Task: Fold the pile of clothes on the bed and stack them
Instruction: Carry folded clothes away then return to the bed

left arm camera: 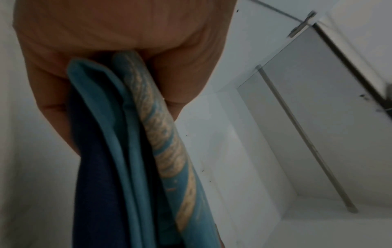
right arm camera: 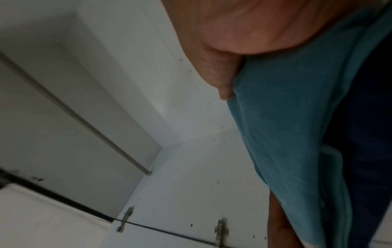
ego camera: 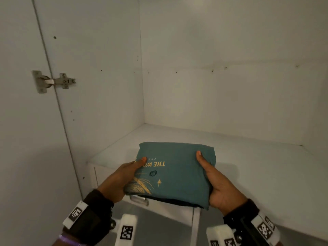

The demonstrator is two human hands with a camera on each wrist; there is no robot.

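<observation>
**The count inside the wardrobe**

Two hands: a left hand (ego camera: 124, 176) and a right hand (ego camera: 215, 181). Two folded garments in one bundle between them: a teal shirt (ego camera: 177, 173) with gold print on top, and a dark navy garment (left arm camera: 95, 184) underneath. One metal hinge (ego camera: 53, 81) shows from the head view, two from the right wrist. One white shelf (ego camera: 257, 166). Two wrist straps, one per arm.

Both wrists wear dark brown-black cuffs (ego camera: 98, 201) strapped over with white blocks. Each white block (ego camera: 75, 213) carries a black-and-white square code marker. Two more white housings (ego camera: 126, 229) with like markers jut from under the wrists, with a metal screw beside each. A thin purple band (ego camera: 68, 240) circles the left forearm below its cuff.
</observation>
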